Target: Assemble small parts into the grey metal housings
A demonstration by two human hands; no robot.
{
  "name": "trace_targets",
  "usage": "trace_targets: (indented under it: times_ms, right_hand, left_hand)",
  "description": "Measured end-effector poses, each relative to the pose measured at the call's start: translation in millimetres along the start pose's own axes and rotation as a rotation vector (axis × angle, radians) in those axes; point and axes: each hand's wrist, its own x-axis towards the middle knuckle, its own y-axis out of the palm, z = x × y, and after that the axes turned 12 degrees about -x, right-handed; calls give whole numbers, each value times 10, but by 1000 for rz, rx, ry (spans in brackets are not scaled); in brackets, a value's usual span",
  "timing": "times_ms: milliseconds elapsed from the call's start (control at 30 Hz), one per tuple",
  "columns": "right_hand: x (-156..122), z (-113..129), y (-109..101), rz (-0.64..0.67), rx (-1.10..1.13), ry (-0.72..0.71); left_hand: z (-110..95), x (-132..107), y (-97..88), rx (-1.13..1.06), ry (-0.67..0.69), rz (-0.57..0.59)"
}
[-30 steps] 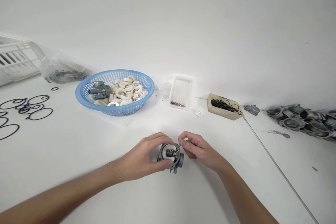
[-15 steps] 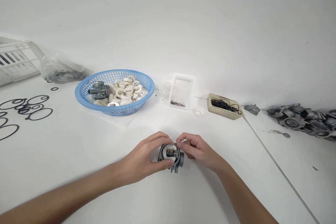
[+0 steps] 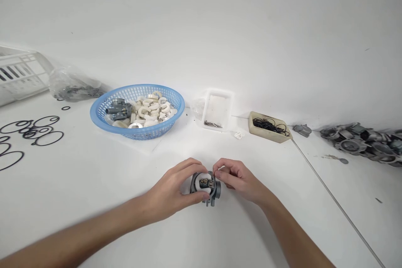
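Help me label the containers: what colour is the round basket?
Blue. The basket shows best in the head view, which is the only one.

Lighting's bright and flat, coming from above, so the white table (image 3: 94,184) nearly blows out into the wall (image 3: 220,16), and glare almost wipes out the edges of the white tray (image 3: 216,109) at the back. My left hand (image 3: 169,190) and right hand (image 3: 241,181) only drop soft, faint shadows, and the grey carburetor (image 3: 205,186) in my fingers (image 3: 188,164) looks sharp. Wide lens though, so the table's back edge bows and my forearms stretch toward the bottom corners.
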Motion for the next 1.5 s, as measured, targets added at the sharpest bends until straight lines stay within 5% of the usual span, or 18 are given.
trace_targets:
  times_ms: [1067,1500]
  right_hand:
    - [-95,142,-19,44,-117,25]
    - [-111,119,62,-68,-314,-25]
  left_hand:
    - [22,-10,22,-35,4,-40]
    - [5,13,0,-44,0,-12]
